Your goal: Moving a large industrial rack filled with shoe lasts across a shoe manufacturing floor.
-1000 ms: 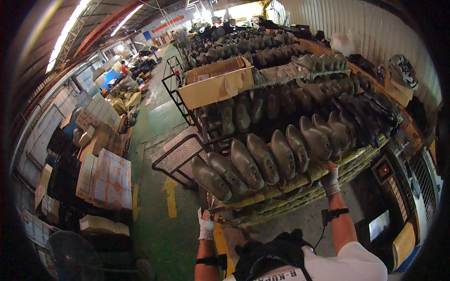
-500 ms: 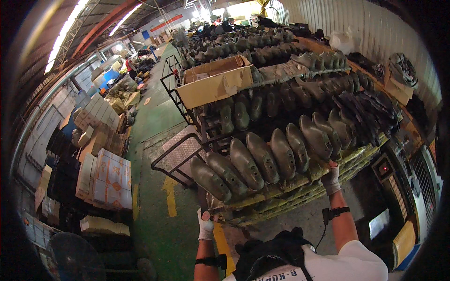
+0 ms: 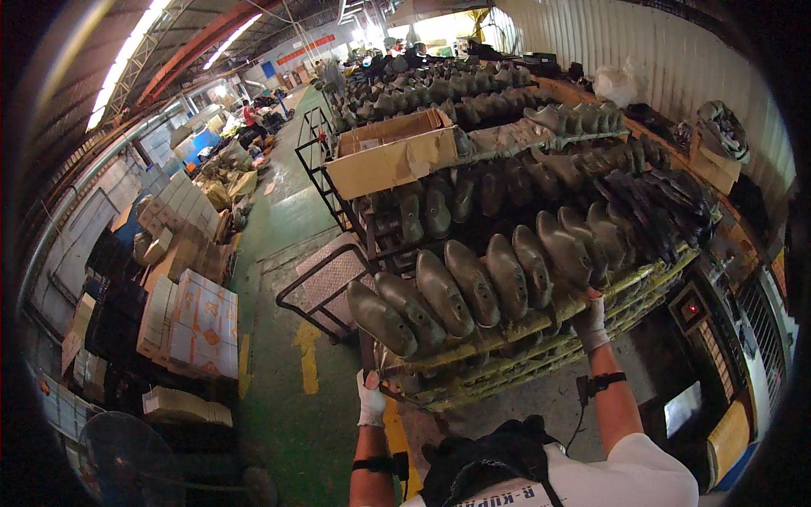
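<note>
A tiered rack with yellowish shelf edges (image 3: 481, 350) stands in front of me, its top carrying a slanted row of dark olive shoe lasts (image 3: 478, 286). My left hand (image 3: 371, 400), in a whitish glove with bare fingertips, is closed on the rack's dark corner post at the near left. Farther right, my right hand (image 3: 592, 324), gloved alike, has its fingers wrapped over the near shelf edge, below the lasts. Part of its grip is hidden. Dark limp pieces (image 3: 663, 203) lie heaped on the right end of the rack.
Behind are more racks of lasts and an open cardboard box (image 3: 390, 156). A flat trolley (image 3: 325, 275) with a black handle stands left of the rack. Stacked cartons (image 3: 201, 325) line the left side, a standing fan (image 3: 127, 452) nearer. Machinery (image 3: 701, 313) is close on the right.
Both hands keep their hold on the rack. The view has shifted slightly, and the near row of lasts sits a little differently in the picture.
</note>
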`<state>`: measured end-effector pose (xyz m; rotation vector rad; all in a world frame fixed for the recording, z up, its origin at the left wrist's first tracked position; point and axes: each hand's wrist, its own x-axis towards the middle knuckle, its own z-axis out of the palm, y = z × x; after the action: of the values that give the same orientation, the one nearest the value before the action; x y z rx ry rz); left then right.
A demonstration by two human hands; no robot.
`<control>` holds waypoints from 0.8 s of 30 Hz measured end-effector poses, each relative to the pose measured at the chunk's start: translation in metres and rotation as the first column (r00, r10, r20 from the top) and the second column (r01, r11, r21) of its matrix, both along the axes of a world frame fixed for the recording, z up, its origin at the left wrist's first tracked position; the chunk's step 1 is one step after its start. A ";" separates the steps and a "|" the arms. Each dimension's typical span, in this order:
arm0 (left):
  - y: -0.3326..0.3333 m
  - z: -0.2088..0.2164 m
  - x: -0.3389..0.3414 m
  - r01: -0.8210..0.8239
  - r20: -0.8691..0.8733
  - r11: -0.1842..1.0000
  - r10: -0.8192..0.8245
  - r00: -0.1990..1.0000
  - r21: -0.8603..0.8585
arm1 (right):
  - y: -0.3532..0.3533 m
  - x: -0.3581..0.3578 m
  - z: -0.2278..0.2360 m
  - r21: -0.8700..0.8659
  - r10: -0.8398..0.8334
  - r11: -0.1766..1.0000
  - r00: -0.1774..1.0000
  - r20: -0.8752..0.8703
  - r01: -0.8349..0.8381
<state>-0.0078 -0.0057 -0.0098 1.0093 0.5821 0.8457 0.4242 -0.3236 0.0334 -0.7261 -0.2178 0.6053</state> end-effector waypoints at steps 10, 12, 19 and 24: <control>0.010 -0.011 -0.003 -0.091 -0.035 0.995 0.093 0.995 0.045 | 0.003 -0.015 0.012 -0.008 0.064 0.998 0.997 -0.045 -0.064; 0.002 0.006 0.000 -0.020 0.002 0.999 0.020 1.000 0.039 | 0.003 -0.017 0.017 -0.011 0.066 0.998 0.997 -0.029 -0.066; 0.012 -0.003 -0.010 -0.048 -0.001 0.997 0.048 0.999 0.055 | 0.010 -0.028 0.026 -0.038 -0.004 0.999 0.998 -0.059 0.001; -0.014 0.030 0.009 -0.142 -0.060 0.990 0.143 0.988 0.023 | 0.005 -0.031 0.036 -0.028 -0.006 1.000 1.000 -0.016 0.005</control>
<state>0.0011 -0.0202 0.0201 1.0226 0.7065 0.9496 0.3935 -0.3183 0.0695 -0.7483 -0.1927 0.6100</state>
